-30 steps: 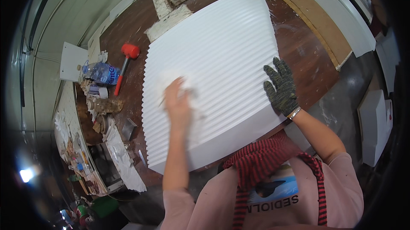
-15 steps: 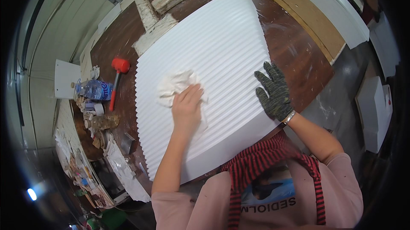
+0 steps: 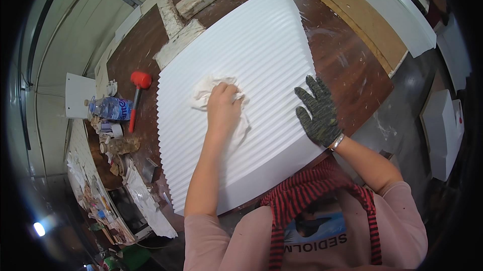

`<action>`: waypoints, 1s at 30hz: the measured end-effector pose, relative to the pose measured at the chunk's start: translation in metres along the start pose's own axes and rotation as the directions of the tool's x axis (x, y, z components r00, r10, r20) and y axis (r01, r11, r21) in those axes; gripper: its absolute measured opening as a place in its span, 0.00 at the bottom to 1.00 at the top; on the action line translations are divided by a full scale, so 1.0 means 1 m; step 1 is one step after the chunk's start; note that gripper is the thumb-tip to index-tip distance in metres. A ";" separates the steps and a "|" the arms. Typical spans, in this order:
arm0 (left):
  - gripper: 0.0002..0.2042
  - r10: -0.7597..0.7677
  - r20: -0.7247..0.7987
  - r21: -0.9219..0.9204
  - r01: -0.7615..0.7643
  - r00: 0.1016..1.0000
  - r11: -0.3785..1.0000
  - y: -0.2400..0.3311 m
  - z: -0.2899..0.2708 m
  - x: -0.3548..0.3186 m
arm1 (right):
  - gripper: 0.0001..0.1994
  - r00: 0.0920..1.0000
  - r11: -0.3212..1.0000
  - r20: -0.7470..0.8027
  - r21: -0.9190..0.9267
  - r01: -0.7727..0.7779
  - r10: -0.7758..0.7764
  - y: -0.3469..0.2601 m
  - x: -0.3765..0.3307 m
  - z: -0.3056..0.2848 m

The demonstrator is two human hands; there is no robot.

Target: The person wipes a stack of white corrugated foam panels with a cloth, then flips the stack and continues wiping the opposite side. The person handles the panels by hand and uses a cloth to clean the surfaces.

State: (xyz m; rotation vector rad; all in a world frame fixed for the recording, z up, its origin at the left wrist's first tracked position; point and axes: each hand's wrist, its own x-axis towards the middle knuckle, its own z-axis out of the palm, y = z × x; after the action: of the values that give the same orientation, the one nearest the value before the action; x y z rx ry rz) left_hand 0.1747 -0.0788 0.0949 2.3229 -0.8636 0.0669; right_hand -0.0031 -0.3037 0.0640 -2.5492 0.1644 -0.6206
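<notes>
A large white panel with a ribbed surface [image 3: 261,54] lies across a dark brown table [image 3: 347,64]. My bare left hand [image 3: 223,109] presses a crumpled white cloth [image 3: 205,90] against the ribs, left of the panel's middle. The fingers are bent over the cloth, and part of it hangs out beside the hand. My right hand [image 3: 320,115], in a dark grey-green knitted glove, rests with spread fingers on the panel's right edge, near its front corner. It holds nothing.
Left of the panel lie a red-headed mallet [image 3: 141,80], a clear plastic bottle [image 3: 111,108] and a dirty jar [image 3: 122,145]. Plaster-covered blocks [image 3: 198,0] sit beyond the panel. A brown board [image 3: 367,24] and white panels [image 3: 387,4] stand at the far right.
My left hand has slid the cloth slightly away from me and to the right along the ribs. My right hand stays at the panel's edge, barely shifted.
</notes>
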 end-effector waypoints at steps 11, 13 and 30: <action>0.09 0.332 0.135 -0.084 -0.323 0.933 0.943 0.121 0.158 0.155 | 0.26 1.000 1.000 0.016 0.001 0.024 -0.024 0.004 0.001 0.000; 0.10 0.396 0.078 -0.088 -0.390 0.915 0.917 0.124 0.153 0.157 | 0.26 1.000 1.000 0.029 -0.029 0.007 -0.006 0.003 0.001 0.001; 0.11 -0.445 -0.535 0.134 0.592 0.719 0.795 -0.173 -0.191 -0.172 | 0.25 0.999 1.000 0.047 0.006 -0.006 0.005 -0.003 0.003 -0.004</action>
State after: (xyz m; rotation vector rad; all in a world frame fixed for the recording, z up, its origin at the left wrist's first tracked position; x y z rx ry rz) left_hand 0.1763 0.2309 0.1033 2.5714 0.0908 0.5389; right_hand -0.0024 -0.3032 0.0694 -2.5540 0.1527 -0.5573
